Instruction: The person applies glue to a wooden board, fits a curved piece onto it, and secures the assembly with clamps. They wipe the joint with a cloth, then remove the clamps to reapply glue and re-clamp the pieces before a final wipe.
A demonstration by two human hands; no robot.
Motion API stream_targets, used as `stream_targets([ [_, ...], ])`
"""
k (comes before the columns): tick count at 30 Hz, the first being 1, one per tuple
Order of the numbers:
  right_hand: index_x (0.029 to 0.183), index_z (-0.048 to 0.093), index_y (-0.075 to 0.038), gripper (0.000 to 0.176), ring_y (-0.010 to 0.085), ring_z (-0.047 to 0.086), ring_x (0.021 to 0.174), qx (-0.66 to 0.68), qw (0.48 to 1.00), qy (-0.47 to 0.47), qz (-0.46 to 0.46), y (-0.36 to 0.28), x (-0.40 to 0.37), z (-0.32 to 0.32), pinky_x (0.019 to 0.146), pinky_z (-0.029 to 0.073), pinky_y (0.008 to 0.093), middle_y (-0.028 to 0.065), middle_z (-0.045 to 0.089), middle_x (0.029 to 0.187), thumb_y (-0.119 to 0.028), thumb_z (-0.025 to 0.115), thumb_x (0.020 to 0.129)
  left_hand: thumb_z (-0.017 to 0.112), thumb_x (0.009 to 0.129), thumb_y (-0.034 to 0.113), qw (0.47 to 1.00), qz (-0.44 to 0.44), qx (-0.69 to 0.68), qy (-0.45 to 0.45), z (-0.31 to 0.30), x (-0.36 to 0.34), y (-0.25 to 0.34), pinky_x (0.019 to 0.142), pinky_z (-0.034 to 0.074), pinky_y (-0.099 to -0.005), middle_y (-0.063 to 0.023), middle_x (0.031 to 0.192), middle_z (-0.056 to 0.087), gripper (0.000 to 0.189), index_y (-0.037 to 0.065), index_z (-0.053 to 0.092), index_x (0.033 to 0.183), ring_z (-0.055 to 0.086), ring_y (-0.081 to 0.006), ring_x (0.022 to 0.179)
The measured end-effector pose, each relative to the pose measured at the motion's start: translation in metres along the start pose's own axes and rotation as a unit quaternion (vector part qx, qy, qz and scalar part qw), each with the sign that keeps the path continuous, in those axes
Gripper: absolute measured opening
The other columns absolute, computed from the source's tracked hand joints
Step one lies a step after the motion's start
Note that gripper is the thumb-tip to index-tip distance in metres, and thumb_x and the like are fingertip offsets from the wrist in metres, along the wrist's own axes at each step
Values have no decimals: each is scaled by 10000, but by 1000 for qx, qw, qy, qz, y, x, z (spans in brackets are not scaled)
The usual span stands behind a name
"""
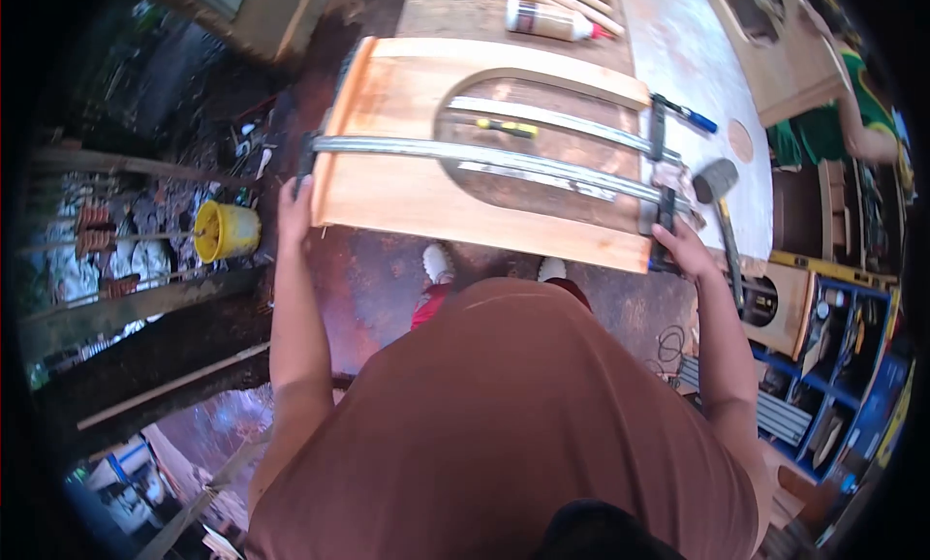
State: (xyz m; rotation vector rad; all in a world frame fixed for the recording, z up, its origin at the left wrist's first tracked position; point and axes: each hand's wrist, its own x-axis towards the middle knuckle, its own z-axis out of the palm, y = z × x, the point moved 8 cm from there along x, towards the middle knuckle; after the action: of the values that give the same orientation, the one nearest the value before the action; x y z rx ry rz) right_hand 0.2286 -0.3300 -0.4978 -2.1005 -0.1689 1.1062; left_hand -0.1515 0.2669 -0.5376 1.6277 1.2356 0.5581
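Observation:
A pale wooden panel [383, 187] with a large rounded cutout lies before me over the front edge of the workbench. Two metal bar clamps span it lengthwise: a near bar clamp [484, 157] and a far bar clamp [562, 123]. My left hand [295, 211] is closed at the left end of the near clamp, beside the panel's end strip; its fingertips are partly hidden. At the other end, my right hand [686, 250] is wrapped around the near clamp's dark jaw and handle area by the panel's corner. Through the cutout shows a screwdriver [513, 128] with a yellow-black handle.
On the workbench [426, 13] are a glue bottle [547, 20] and wooden rods [572, 0]. A mallet [717, 182] rests right of the panel. Beyond it, a person in green [823, 134] stands by another wooden piece [790, 71]. A yellow bucket [242, 233] is at left.

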Motion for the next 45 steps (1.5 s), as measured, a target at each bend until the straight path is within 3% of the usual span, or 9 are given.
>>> stream_targets([
  [4,1206,513,-106,362,57,501,644,98,988,-115,-2,8,9,-2,569,445,211,3,613,895,-360,575,955,655,872,164,855,365,339,142,34,-89,127,1018,396,-425,-220,1279,533,551,-8,437,1347,513,-373,1180],
  [10,1240,485,-95,275,118,650,775,225,944,-242,7,21,24,1,629,541,264,52,645,979,-254,456,1017,685,839,217,848,429,241,-195,267,-272,214,1052,376,-440,-143,1151,627,353,76,619,1156,564,-332,1118],
  [20,1218,455,-38,292,178,652,803,190,940,-282,-9,20,29,1,692,547,290,121,635,1002,-257,421,1027,581,916,386,730,262,412,-478,442,-333,208,849,470,-434,-197,1002,654,396,57,626,1132,611,-369,969],
  [27,1202,478,-51,340,203,645,906,226,919,-320,-37,14,22,-2,762,532,334,90,607,1070,-326,486,1002,627,870,479,624,173,339,-682,486,-337,193,746,478,-375,-127,863,689,482,15,688,985,630,-213,797],
  [31,1213,505,-3,502,205,638,939,11,938,-326,-120,18,13,-27,851,510,341,105,639,1058,-429,554,951,660,835,489,670,166,358,-629,480,-331,189,664,467,-374,-120,746,661,485,9,692,889,607,-211,712],
  [32,1209,524,4,519,226,628,930,-174,908,-229,-305,19,7,-45,872,491,356,109,641,1060,-421,601,921,666,831,480,677,176,346,-625,480,-331,188,659,465,-372,-126,736,658,477,6,690,875,607,-217,707],
  [35,1168,550,-50,531,312,620,936,-354,835,-285,-311,29,-51,-67,848,484,400,168,635,996,-322,763,765,675,831,462,682,178,341,-622,478,-329,188,664,461,-382,-146,743,656,459,4,685,868,608,-235,708],
  [39,1053,583,-91,427,376,626,902,-388,851,-48,-352,57,-48,-73,762,491,468,173,653,935,-308,772,738,664,848,451,679,190,338,-624,480,-329,184,671,457,-385,-155,755,656,455,-3,680,878,605,-245,705],
  [45,862,596,-50,286,271,621,672,-324,875,-223,-281,70,-10,-69,630,480,411,101,610,684,-270,760,782,660,859,448,673,188,330,-635,482,-335,190,656,449,-379,-143,732,641,461,-13,672,871,588,-229,690],
])
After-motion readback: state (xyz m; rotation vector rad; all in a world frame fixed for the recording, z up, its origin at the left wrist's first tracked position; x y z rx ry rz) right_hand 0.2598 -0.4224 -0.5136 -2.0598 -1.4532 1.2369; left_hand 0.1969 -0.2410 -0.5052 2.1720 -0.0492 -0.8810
